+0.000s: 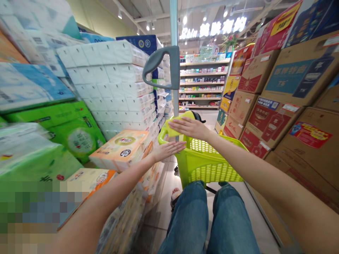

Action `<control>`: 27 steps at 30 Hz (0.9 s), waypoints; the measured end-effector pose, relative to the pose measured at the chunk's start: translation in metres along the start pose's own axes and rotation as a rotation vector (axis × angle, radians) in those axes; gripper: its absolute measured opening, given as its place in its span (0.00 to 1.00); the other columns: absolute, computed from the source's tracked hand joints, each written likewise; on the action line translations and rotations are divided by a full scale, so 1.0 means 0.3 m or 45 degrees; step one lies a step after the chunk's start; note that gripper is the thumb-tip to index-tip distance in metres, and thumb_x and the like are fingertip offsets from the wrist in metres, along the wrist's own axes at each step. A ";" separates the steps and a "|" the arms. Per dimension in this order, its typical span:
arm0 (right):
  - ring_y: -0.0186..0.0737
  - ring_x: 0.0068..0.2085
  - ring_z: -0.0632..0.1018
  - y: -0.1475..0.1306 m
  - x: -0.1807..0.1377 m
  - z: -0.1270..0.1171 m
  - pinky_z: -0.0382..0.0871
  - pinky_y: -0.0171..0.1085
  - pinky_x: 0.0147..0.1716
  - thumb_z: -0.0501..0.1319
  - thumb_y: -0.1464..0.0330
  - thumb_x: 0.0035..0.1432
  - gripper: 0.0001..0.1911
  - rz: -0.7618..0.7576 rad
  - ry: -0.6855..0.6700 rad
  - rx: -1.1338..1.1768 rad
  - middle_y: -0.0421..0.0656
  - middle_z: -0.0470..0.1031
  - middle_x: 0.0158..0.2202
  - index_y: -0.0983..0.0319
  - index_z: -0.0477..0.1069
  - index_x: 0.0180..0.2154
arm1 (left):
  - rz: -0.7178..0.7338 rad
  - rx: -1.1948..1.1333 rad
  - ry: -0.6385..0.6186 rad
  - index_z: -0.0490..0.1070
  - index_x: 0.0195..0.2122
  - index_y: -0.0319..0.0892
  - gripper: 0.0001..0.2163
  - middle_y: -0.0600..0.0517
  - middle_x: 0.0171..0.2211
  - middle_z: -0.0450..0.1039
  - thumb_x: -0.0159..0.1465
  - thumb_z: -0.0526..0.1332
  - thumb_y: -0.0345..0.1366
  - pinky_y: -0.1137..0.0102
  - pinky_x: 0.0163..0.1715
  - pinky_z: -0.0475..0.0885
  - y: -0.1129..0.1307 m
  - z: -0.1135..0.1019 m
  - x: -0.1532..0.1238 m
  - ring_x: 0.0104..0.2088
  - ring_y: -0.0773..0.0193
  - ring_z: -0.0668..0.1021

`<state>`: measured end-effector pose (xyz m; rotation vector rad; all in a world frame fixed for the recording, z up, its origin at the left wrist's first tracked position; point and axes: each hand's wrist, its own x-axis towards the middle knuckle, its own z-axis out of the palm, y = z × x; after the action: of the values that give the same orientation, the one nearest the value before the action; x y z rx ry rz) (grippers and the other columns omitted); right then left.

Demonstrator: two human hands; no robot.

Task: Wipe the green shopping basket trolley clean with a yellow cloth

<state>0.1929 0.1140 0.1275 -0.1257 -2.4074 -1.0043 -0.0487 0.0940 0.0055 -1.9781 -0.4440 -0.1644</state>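
My right hand [191, 127] lies flat, palm down, on a yellow cloth [178, 124] pressed against the top rim of a lime-green shopping basket [209, 162]. The fingers are stretched out over the cloth. My left hand [166, 149] reaches forward just below it, fingers straight and together, holding nothing, close to the basket's left corner and a grey metal pole [174, 53]. A grey handle [161, 65] hangs on that pole above both hands. My knees in blue jeans [209, 218] show at the bottom.
Stacks of white tissue packs [113, 81] and green packs [71, 130] fill the left side; an orange-and-white pack [123, 148] juts out near my left hand. Cardboard cartons [278, 102] wall the right. A narrow tiled aisle leads to store shelves [202, 83] ahead.
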 end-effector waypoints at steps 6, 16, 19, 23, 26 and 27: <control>0.37 0.71 0.54 0.163 0.139 -0.116 0.47 0.47 0.72 0.43 0.79 0.69 0.37 0.250 0.134 -0.042 0.33 0.51 0.72 0.48 0.30 0.71 | 0.021 0.069 0.100 0.51 0.70 0.40 0.30 0.49 0.74 0.34 0.66 0.52 0.21 0.71 0.68 0.53 -0.014 -0.028 0.008 0.72 0.67 0.50; 0.33 0.70 0.56 -0.030 -0.007 0.018 0.47 0.40 0.71 0.48 0.77 0.69 0.37 0.182 0.076 -0.037 0.38 0.57 0.70 0.55 0.35 0.72 | 0.021 0.158 0.119 0.52 0.70 0.42 0.29 0.51 0.73 0.39 0.67 0.52 0.22 0.71 0.67 0.56 -0.008 -0.012 0.007 0.71 0.69 0.54; 0.32 0.69 0.60 -0.100 -0.073 0.058 0.49 0.38 0.71 0.50 0.77 0.69 0.36 0.089 0.042 -0.013 0.40 0.61 0.68 0.58 0.37 0.72 | 0.037 0.114 0.064 0.53 0.70 0.44 0.29 0.53 0.73 0.43 0.68 0.52 0.23 0.72 0.65 0.59 -0.002 0.007 -0.002 0.70 0.69 0.55; 0.29 0.70 0.57 -0.074 -0.073 0.041 0.48 0.35 0.70 0.51 0.77 0.67 0.38 -0.034 -0.020 0.002 0.38 0.61 0.68 0.59 0.36 0.72 | 0.033 0.137 0.066 0.52 0.70 0.45 0.30 0.52 0.73 0.42 0.67 0.52 0.23 0.72 0.64 0.60 -0.002 0.009 -0.002 0.71 0.69 0.54; 0.29 0.71 0.54 0.023 -0.002 -0.026 0.44 0.38 0.71 0.50 0.78 0.67 0.39 0.033 -0.019 -0.022 0.37 0.56 0.70 0.56 0.34 0.72 | 0.023 0.168 0.121 0.50 0.70 0.41 0.32 0.50 0.74 0.37 0.66 0.53 0.21 0.72 0.67 0.56 -0.008 -0.006 0.006 0.71 0.69 0.51; 0.31 0.71 0.53 0.060 0.029 -0.052 0.44 0.40 0.71 0.49 0.79 0.67 0.39 0.098 0.007 -0.032 0.36 0.54 0.71 0.55 0.34 0.72 | 0.023 0.172 0.125 0.49 0.71 0.41 0.32 0.50 0.74 0.36 0.65 0.53 0.21 0.72 0.68 0.54 -0.010 -0.011 0.008 0.72 0.69 0.50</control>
<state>0.1970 0.1154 0.1525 -0.2221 -2.3669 -0.9983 -0.0474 0.0925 0.0101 -1.8326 -0.3642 -0.2136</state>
